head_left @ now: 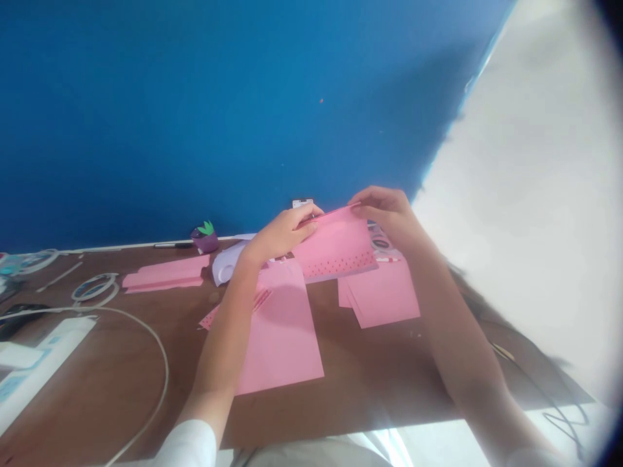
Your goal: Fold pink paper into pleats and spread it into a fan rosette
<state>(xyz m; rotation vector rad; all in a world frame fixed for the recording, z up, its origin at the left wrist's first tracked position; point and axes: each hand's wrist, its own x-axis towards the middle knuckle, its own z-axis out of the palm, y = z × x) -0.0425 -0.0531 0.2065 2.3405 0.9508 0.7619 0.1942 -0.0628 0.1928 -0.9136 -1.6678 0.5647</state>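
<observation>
Evidently both hands are occupied with one pink paper sheet with a red-dotted band (335, 240), held up near the far side of the brown tabletop (360, 383), its dotted band along the lower edge. The left hand (287, 230) grasps its upper left corner, thumb lying on the near face and fingers over the top edge. The right hand (384, 211) pinches the upper right corner between thumb and fingers. Whether its lower edge touches the table I cannot tell.

Taking the held sheet as the clock's centre, a large flat pink paper sheet (287, 337) lies at 7 o'clock, partly under the left forearm. A narrow pink dotted paper strip (209, 318) shows at 8 o'clock, also partly covered by that arm. Between 4 and 5 o'clock, several overlapping plain pink paper pieces (387, 298) lie just beside it. Toward 9 o'clock come a curled lavender paper piece (224, 264), a small purple pot with green leaves (206, 240) and, farther out, a long folded pink paper piece (165, 272). A thin white cable (164, 353) curves at 8 o'clock. A blue wall (243, 117) rises at 12 o'clock.
</observation>
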